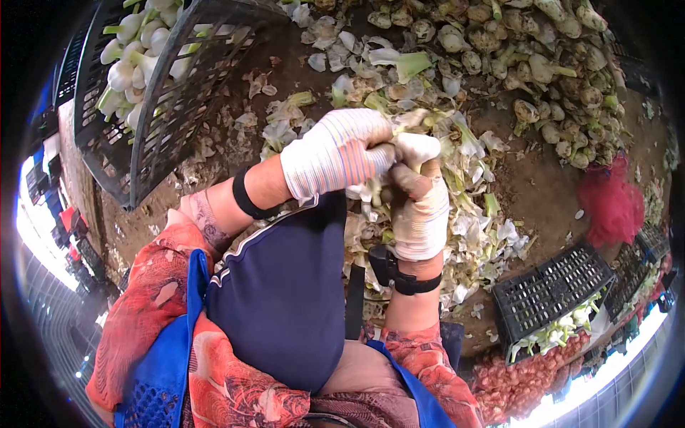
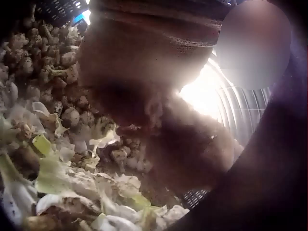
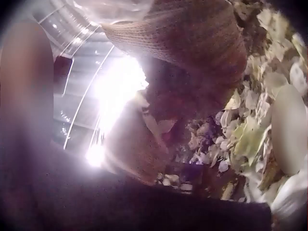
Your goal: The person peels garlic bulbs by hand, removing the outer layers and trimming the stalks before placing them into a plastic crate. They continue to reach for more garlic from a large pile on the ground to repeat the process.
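Observation:
In the head view my left hand (image 1: pixel 339 153), in a striped white glove, has its fingers curled at a white garlic bulb (image 1: pixel 419 148). My right hand (image 1: pixel 422 217), gloved too, meets it from below, with thumb and fingers gripping around the bulb's underside. The glove fingertips look grey and dirty. Both hands are close together over a heap of garlic peelings (image 1: pixel 471 242). In both wrist views the gloves are dark against glare, and the bulb is mostly hidden.
A black crate (image 1: pixel 153 135) of cleaned garlic stands at the left. Unpeeled garlic bulbs (image 1: pixel 564 93) are piled at the upper right, near a pink net bag (image 1: pixel 611 203). Another black crate (image 1: pixel 553 285) lies at the right, with trimmed green and white stalks beside it.

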`<state>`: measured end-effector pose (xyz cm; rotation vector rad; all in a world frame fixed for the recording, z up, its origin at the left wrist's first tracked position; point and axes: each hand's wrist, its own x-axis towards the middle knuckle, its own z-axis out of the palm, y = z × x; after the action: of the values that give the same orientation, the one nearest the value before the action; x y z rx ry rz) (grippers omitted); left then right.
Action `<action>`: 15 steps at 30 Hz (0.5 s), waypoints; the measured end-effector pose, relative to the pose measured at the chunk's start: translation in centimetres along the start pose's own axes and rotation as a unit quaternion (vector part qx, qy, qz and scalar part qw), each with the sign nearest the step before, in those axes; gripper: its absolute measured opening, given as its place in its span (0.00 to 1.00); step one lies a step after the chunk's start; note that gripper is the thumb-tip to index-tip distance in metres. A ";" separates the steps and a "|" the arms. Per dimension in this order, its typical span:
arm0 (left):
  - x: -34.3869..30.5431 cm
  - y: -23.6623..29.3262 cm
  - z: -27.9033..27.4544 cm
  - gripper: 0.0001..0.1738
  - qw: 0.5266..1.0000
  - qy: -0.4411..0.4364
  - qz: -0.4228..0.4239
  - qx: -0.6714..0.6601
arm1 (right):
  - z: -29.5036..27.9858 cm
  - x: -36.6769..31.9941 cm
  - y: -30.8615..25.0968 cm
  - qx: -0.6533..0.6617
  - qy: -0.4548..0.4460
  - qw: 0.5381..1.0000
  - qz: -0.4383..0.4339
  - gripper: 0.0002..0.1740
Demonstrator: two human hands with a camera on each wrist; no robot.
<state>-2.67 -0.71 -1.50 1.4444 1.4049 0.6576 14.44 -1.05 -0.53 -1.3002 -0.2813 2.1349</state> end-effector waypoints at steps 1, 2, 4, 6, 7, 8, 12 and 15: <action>0.0 -0.3 -0.3 0.05 0.999 0.032 -0.003 -0.002 | -0.9 0.0 -0.1 0.053 -0.043 0.997 0.045 0.21; 0.2 -0.6 -1.0 0.05 0.988 0.038 -0.102 -0.109 | -1.6 -0.2 0.3 0.176 -0.111 0.976 0.065 0.17; 1.1 -2.5 -2.8 0.13 0.916 0.143 -0.212 -0.309 | -2.4 -0.1 1.6 0.315 -0.221 0.917 0.105 0.16; 1.6 -3.1 -3.0 0.24 0.855 0.224 -0.152 -0.442 | -2.3 -0.6 1.5 0.343 -0.231 0.904 0.110 0.16; 1.5 -2.3 -3.2 0.31 0.885 0.135 -0.105 -0.433 | -2.1 -0.8 1.3 0.376 -0.226 0.889 0.132 0.15; 1.1 -1.0 -3.1 0.38 0.907 0.080 -0.094 -0.403 | -2.0 -0.9 1.2 0.410 -0.219 0.872 0.154 0.15; -0.4 -1.0 -1.5 0.41 0.933 -0.096 -0.029 -0.344 | -2.4 -0.7 2.2 0.411 -0.315 0.845 0.134 0.10; -0.1 -2.1 -1.3 0.23 0.964 -0.071 0.058 -0.251 | -2.4 -0.9 2.2 0.371 -0.274 0.871 0.166 0.10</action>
<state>-4.73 -0.78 -2.89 1.1451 0.9556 0.8924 15.95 -3.65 -2.08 -0.2943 0.5452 2.4813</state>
